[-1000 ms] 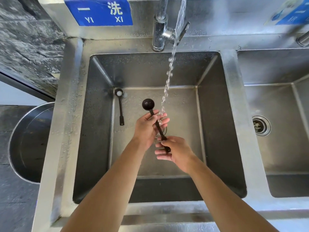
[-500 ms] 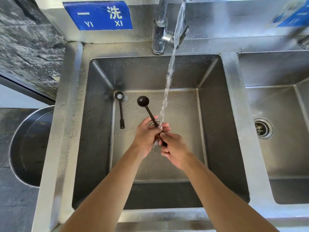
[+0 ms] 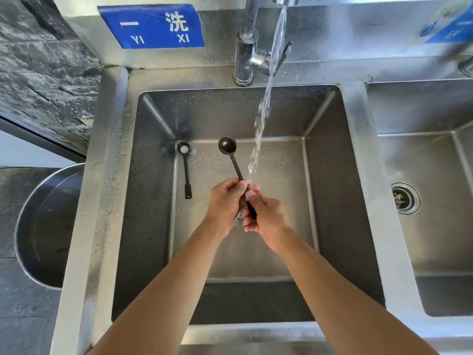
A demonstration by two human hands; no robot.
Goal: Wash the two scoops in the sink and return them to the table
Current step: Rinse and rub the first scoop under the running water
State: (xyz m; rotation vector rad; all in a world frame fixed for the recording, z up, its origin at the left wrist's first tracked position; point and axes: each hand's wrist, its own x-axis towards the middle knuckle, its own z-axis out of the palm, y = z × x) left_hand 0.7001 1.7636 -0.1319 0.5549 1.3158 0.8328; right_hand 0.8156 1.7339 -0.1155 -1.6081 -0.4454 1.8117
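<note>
A dark long-handled scoop [image 3: 231, 156] is held over the middle of the steel sink [image 3: 153, 201], its round bowl pointing away from me. My left hand [image 3: 226, 203] grips the handle's middle, and my right hand [image 3: 266, 213] curls around the handle's lower end. Water from the tap [image 3: 247, 47] runs down onto my fingers where the two hands meet. A second dark scoop [image 3: 186, 170] lies on the sink floor at the far left, with something white in its bowl.
A second basin with a round drain [image 3: 405, 198] lies to the right. A large metal bowl [image 3: 46, 226] sits left of the sink, partly under its rim. A blue sign [image 3: 151, 25] hangs on the backsplash.
My right hand has slid up the handle to meet the left hand under the stream. The held scoop has shifted slightly left and further from me. The other scoop has not moved.
</note>
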